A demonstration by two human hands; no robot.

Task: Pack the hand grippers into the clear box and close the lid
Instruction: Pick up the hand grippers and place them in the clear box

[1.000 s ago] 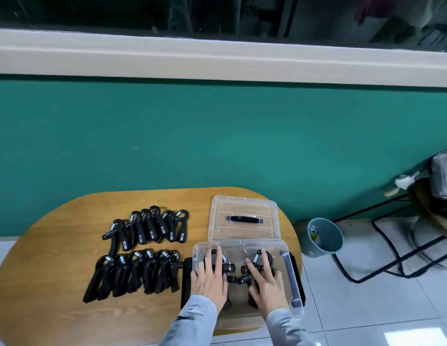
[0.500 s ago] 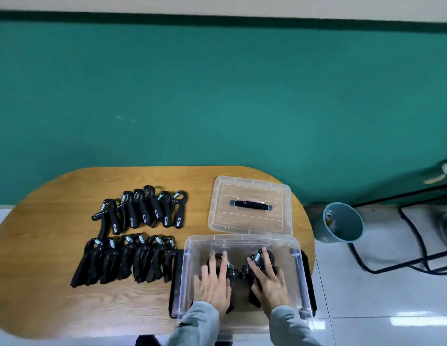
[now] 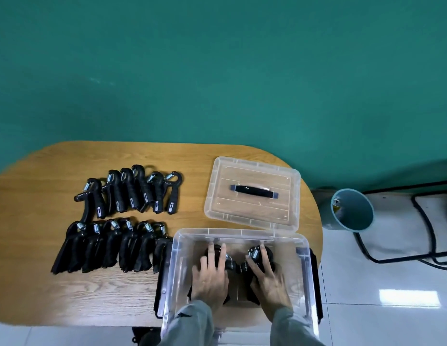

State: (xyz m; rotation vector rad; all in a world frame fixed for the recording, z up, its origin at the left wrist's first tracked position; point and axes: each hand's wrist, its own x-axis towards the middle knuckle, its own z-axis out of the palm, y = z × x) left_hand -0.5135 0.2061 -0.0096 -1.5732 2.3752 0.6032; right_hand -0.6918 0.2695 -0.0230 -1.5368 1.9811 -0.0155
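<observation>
The clear box (image 3: pixel 302 260) stands open at the near right of the wooden table (image 3: pixel 43 295). Both my hands are inside it. My left hand (image 3: pixel 211 278) lies flat with straight fingers on a black hand gripper (image 3: pixel 231 265). My right hand (image 3: pixel 267 280) lies flat on a second black hand gripper (image 3: pixel 255 253) beside it. The clear lid (image 3: pixel 252 193), with a dark handle, lies flat on the table just behind the box. Several more hand grippers lie in two rows left of the box: a far row (image 3: pixel 132 191) and a near row (image 3: pixel 110 245).
A teal wall rises behind the table. A grey-blue bin (image 3: pixel 352 211) stands on the tiled floor to the right, beside black metal frame legs (image 3: pixel 417 245). Black latches (image 3: pixel 160 283) hang on the box's sides.
The camera has tilted down and the view has shifted. My hands stay pressed on the two grippers inside the box.
</observation>
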